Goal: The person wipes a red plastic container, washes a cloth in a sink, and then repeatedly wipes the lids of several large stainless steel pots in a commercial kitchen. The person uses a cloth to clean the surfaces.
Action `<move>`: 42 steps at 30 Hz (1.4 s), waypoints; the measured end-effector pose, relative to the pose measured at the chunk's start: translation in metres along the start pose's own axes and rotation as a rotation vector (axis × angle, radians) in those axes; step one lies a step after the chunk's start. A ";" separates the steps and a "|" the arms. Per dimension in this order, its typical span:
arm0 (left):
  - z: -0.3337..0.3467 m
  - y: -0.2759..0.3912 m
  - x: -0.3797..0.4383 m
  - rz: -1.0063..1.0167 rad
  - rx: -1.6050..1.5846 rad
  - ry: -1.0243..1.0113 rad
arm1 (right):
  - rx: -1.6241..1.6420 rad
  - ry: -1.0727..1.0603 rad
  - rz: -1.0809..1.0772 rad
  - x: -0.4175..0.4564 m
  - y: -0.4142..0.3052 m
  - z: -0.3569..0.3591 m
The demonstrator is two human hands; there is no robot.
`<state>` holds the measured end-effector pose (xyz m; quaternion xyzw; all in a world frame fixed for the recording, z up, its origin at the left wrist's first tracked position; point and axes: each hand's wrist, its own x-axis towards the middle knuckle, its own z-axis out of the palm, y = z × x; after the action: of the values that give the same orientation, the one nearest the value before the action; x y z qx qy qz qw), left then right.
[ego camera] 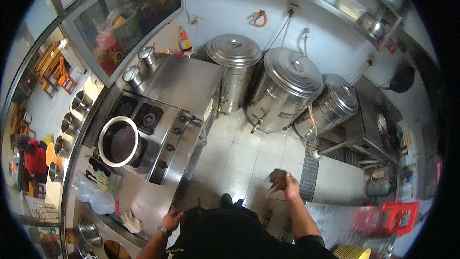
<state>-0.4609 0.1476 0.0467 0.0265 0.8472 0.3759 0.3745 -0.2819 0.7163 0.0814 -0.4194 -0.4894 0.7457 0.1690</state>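
Observation:
My right hand [291,187] is shut on a dark brown cloth [277,180], which it holds up over the tiled floor. Low on the left, my left hand [173,219] hangs beside the stainless steel counter with its fingers curled; I see nothing in it. A crumpled beige cloth [130,222] lies on the counter to the left of that hand. Further up, a large pot [136,129] of dark liquid stands on the gas stove [168,129], beside a bare burner.
Lidded steel urns [276,104] with taps stand along the wall ahead. A metal floor grate [309,172] runs right of my right hand. A steel table [323,212] with a red plastic crate [402,217] is at lower right. Beyond the left counter, a person in red [35,158] is visible.

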 end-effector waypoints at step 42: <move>-0.130 0.544 0.673 0.067 -0.601 -0.048 | -1.527 0.232 -0.789 0.847 -0.291 0.400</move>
<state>-1.1580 0.6763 0.0471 -0.0488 0.6878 0.6210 0.3728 -1.1452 1.1772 0.0133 -0.2911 -0.9455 0.0527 0.1364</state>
